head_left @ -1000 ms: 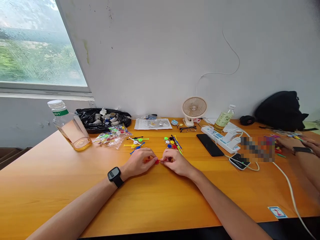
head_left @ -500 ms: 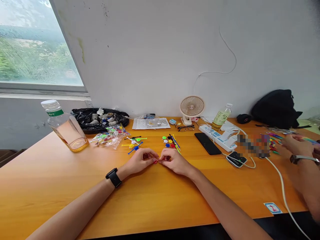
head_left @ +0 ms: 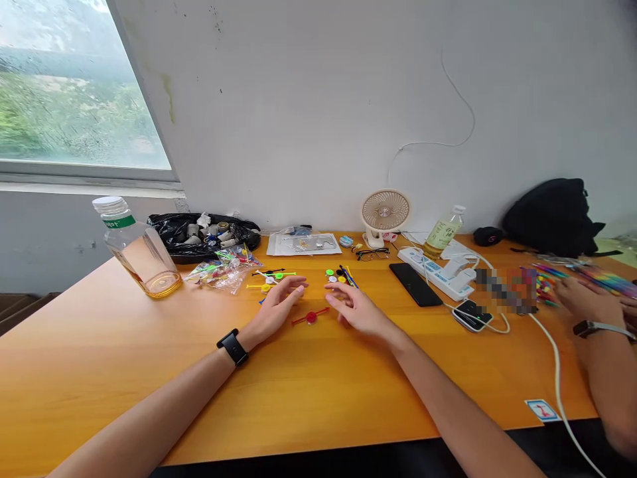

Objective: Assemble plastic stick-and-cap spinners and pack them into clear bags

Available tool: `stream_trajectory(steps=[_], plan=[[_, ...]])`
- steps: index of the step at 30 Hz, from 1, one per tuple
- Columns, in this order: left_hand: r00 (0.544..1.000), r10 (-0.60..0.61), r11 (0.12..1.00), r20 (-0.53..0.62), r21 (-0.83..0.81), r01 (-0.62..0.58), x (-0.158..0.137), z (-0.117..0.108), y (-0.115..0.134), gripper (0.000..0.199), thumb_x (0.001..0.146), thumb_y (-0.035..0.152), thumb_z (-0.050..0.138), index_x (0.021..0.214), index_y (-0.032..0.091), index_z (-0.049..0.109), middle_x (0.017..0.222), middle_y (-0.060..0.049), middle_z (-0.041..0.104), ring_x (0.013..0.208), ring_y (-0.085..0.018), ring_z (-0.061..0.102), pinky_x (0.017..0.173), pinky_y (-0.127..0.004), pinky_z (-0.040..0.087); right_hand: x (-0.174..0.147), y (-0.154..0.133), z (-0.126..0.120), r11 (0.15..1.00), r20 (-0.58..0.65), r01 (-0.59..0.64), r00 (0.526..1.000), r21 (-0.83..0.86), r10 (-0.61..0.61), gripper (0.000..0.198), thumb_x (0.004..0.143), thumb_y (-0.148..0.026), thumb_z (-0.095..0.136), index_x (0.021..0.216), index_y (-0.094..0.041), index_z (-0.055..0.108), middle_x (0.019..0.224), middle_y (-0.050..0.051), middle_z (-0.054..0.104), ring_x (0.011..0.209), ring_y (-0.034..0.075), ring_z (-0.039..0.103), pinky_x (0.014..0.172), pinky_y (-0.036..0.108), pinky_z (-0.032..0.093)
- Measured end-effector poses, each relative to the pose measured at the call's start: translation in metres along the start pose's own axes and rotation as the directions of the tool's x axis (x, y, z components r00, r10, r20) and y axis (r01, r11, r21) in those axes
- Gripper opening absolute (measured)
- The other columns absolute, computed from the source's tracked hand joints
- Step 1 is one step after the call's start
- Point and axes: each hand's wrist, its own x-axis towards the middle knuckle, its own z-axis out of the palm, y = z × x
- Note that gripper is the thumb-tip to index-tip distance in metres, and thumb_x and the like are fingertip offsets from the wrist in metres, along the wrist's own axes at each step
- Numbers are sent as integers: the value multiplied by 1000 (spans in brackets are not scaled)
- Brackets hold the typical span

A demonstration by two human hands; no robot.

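A red plastic arrow spinner (head_left: 311, 317), a bar through a round hub, lies on the table between my hands. My left hand (head_left: 279, 307) is open to its left, fingers stretched out and apart from it. To its right, my right hand (head_left: 359, 311) is open too, holding nothing. Beyond my left hand are several spinners in black, green, white and yellow, such as the green one (head_left: 279, 275); a blue one is partly hidden by the hand. Behind my right fingers lie loose round hubs (head_left: 330, 273) and thin coloured arrow bars (head_left: 349, 275).
A large bottle (head_left: 144, 255) stands at left, near a clear bag of coloured parts (head_left: 223, 269) and a black plastic bag (head_left: 164, 229). Toward the right are a phone (head_left: 415, 284), a power strip (head_left: 438, 273), a fan (head_left: 386, 211) and a co-worker's hands (head_left: 587, 302) among coloured sticks.
Both hands have let go of the red spinner and moved apart, their fingers opening. It now lies on the table. The view has shifted slightly.
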Motion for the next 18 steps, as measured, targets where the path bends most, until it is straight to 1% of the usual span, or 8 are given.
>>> stream_trajectory(steps=[2,3,5,8,11,14,16,18], plan=[[997,36,999,-63,13,-35,-1,0,2,41,103,51,57,129,22,65,133,-11,70,121,-25,65,104,-39,50,0,-4,-1,989,-56,-82,994,124,89,58,95,-74,53,109,-20,72,51,-6,41,43,12,29,45,26,23],[993,56,998,-105,28,-53,-1,-1,3,39,103,51,57,127,22,65,131,-11,70,122,-25,64,105,-39,49,1,-6,-1,982,-113,-88,988,169,108,61,96,-77,49,99,-20,72,48,-8,33,43,11,23,45,27,18],[979,86,995,-185,58,-77,-1,-2,4,35,104,48,55,123,22,66,129,-10,71,122,-25,63,103,-37,49,2,-9,-3,976,-226,-52,969,212,101,64,94,-80,49,86,-19,69,47,-8,27,44,11,20,46,28,16],[964,101,993,-246,77,-85,0,-3,5,31,104,47,54,118,22,66,127,-10,72,120,-25,65,99,-36,49,5,-10,-7,977,-271,-25,959,211,83,66,90,-83,51,83,-19,68,46,-7,29,44,11,22,46,28,19],[965,105,992,-240,92,-85,1,-2,2,29,104,46,55,117,22,65,123,-9,72,117,-24,65,98,-36,49,7,-7,-10,967,-287,-18,953,255,94,71,90,-87,45,93,-20,67,45,-7,35,43,12,26,46,28,20],[962,114,990,-247,110,-89,1,-1,-2,34,104,45,55,128,22,59,120,-9,70,113,-23,64,95,-35,49,9,-3,-13,946,-323,-12,938,324,122,76,90,-91,37,106,-21,63,46,-6,41,41,12,28,44,27,17],[956,117,989,-268,116,-88,2,-1,-5,38,104,46,55,134,23,54,118,-9,69,109,-22,64,93,-34,49,11,0,-16,946,-359,14,927,325,109,76,89,-91,36,107,-22,61,48,-6,42,41,13,30,44,27,18],[951,113,990,-287,114,-83,3,-1,-7,39,103,46,56,136,24,52,115,-8,68,105,-21,63,91,-34,49,13,4,-20,957,-399,51,914,286,70,73,90,-90,38,104,-22,61,49,-6,43,43,14,34,45,27,22]])
